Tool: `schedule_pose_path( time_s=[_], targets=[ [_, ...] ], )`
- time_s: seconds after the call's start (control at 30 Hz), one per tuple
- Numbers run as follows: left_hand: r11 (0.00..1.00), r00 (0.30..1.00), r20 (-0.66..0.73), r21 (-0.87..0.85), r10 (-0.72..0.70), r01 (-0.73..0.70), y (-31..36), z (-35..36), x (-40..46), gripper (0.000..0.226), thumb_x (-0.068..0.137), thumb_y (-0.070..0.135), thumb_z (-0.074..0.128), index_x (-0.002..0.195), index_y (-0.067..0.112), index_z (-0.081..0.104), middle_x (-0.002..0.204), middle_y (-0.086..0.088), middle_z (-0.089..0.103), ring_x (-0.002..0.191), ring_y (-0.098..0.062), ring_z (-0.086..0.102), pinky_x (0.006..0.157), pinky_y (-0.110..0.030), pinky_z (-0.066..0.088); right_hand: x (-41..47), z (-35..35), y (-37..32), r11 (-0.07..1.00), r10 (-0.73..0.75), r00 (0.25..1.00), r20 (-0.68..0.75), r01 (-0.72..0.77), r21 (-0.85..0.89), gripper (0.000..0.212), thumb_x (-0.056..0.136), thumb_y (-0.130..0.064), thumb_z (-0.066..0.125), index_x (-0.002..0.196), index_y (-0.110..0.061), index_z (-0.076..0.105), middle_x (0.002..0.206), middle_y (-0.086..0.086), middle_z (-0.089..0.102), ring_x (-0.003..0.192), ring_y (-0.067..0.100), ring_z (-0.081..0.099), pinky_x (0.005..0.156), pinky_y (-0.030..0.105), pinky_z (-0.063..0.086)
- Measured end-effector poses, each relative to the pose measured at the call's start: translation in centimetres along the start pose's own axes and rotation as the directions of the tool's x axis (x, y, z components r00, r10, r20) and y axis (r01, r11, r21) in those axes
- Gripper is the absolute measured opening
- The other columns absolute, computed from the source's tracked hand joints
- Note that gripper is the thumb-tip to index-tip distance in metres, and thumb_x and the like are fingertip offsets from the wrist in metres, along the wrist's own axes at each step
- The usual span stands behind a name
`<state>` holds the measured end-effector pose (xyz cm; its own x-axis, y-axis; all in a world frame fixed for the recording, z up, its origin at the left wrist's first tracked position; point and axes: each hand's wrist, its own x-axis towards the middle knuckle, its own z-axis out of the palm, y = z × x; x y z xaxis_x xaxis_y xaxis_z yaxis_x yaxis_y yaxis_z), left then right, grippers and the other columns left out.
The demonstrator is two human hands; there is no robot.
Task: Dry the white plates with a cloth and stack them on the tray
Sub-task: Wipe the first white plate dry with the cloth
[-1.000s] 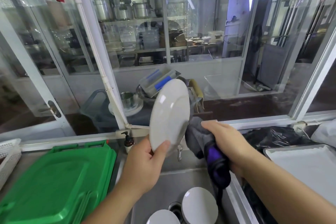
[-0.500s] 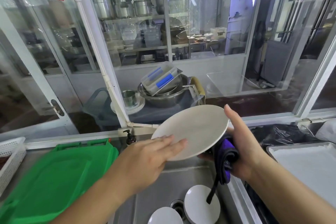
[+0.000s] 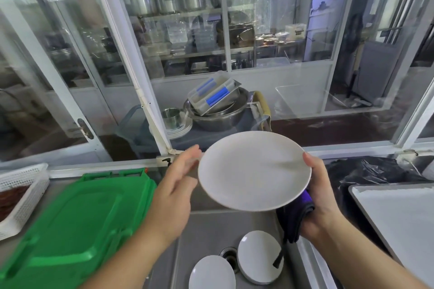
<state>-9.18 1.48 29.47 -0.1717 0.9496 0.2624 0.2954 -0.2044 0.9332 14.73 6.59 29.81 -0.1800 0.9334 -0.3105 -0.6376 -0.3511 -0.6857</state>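
Note:
A white plate [image 3: 254,170] is held nearly flat above the steel sink [image 3: 206,230]. My right hand [image 3: 320,197] grips its right rim, thumb on top, with a dark purple cloth [image 3: 294,216] bunched under the plate in the same hand. My left hand [image 3: 176,185] hovers just left of the plate with fingers straight, not touching it. Two more white plates [image 3: 259,257] [image 3: 211,273] lie in the sink by the drain. The white tray [image 3: 399,218] sits at the right, bare.
A green plastic lid [image 3: 77,220] covers the counter at left, with a white mesh basket [image 3: 21,197] beyond it. A black bag [image 3: 368,171] lies behind the tray. A soap pump bottle [image 3: 165,162] stands at the window ledge. Glass panes close off the back.
The plate went from upright in my left hand to flat in my right hand with the cloth beneath. My left hand let go and drew back to the left.

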Motion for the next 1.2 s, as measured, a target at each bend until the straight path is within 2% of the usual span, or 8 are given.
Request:
schedule_pose_path(
  time_s=[0.1,0.2,0.4,0.53,0.73,0.87,1.07,1.2],
  targets=[
    [0.753,0.868,0.059,-0.470,-0.493,0.460,0.2,2.2,-0.1,0.033,0.105,0.030,0.049,0.126,0.019,0.073,0.123,-0.006,0.075,0.103,-0.023,0.071,0.087,-0.042,0.060,0.3,-1.2,-0.3,0.999,0.036,0.999,0.018,-0.036,-0.012,0.048,0.094,-0.053,0.053,0.089,-0.019,0.086,0.109,0.017,0.078,0.096,0.036,0.073,0.106,0.056,0.048],
    [0.577,0.776,0.106,-0.608,-0.622,0.546,-0.1,4.0,-0.9,0.036,0.106,0.034,0.053,0.128,0.011,0.071,0.111,-0.013,0.075,0.089,-0.023,0.072,0.072,-0.038,0.062,0.3,-2.4,-0.3,0.995,0.082,0.997,0.013,-0.081,-0.064,0.049,0.093,-0.053,0.054,0.088,-0.016,0.086,0.109,0.019,0.077,0.103,0.040,0.070,0.109,0.058,0.047],
    [0.542,0.733,0.045,-0.642,-0.679,0.542,-0.6,6.4,-3.2,0.022,0.105,0.018,0.054,0.112,0.017,0.075,0.099,-0.008,0.079,0.076,-0.018,0.073,0.058,-0.031,0.058,-0.6,-6.1,-0.1,0.976,0.118,0.993,-0.020,-0.119,-0.184,0.043,0.089,-0.046,0.060,0.103,-0.010,0.079,0.099,0.019,0.078,0.075,0.031,0.076,0.065,0.038,0.061],
    [0.562,0.747,0.106,-0.593,-0.656,0.577,-1.3,6.8,-4.3,0.024,0.105,0.014,0.053,0.115,0.015,0.074,0.099,-0.009,0.079,0.075,-0.017,0.075,0.057,-0.030,0.058,-2.1,-9.4,-0.1,0.957,0.092,0.991,-0.100,-0.116,-0.266,0.047,0.077,-0.033,0.070,0.112,-0.002,0.073,0.096,0.018,0.076,0.076,0.030,0.073,0.065,0.034,0.059],
    [0.586,0.755,0.292,-0.490,-0.587,0.645,-2.5,8.7,-5.7,0.029,0.105,0.011,0.051,0.121,0.014,0.075,0.112,-0.013,0.078,0.087,-0.022,0.075,0.070,-0.035,0.061,-6.5,-14.3,-0.1,0.908,-0.055,0.977,-0.208,-0.038,-0.417,0.027,0.094,-0.012,0.067,0.120,-0.011,0.073,0.115,0.021,0.076,0.104,0.040,0.074,0.091,0.047,0.058],
    [0.548,0.702,0.408,-0.440,-0.584,0.712,-3.7,11.3,-7.2,0.028,0.105,0.011,0.052,0.122,0.012,0.073,0.109,-0.013,0.079,0.085,-0.022,0.075,0.067,-0.035,0.061,-10.1,-17.7,0.8,0.909,-0.105,0.919,-0.380,-0.067,-0.412,0.014,0.094,-0.019,0.067,0.101,-0.012,0.076,0.098,0.018,0.077,0.077,0.031,0.075,0.071,0.038,0.058],
    [0.516,0.599,0.567,-0.323,-0.565,0.793,-3.6,16.8,-10.4,0.027,0.105,0.014,0.052,0.119,0.017,0.075,0.110,-0.013,0.078,0.087,-0.025,0.075,0.064,-0.036,0.061,-16.2,-23.1,1.9,0.959,-0.178,0.833,-0.524,0.028,-0.281,0.025,0.091,-0.009,0.066,0.115,-0.003,0.069,0.103,0.023,0.075,0.084,0.035,0.073,0.078,0.046,0.060],
    [0.534,0.542,0.626,-0.226,-0.561,0.815,-2.8,21.0,-12.2,0.028,0.105,0.017,0.053,0.115,0.018,0.079,0.112,-0.013,0.076,0.092,-0.032,0.068,0.082,-0.047,0.061,-20.5,-26.2,0.7,0.967,-0.215,0.802,-0.557,0.094,-0.239,0.021,0.093,-0.005,0.065,0.113,-0.007,0.072,0.103,0.023,0.076,0.079,0.034,0.075,0.071,0.045,0.063]
  ],
)
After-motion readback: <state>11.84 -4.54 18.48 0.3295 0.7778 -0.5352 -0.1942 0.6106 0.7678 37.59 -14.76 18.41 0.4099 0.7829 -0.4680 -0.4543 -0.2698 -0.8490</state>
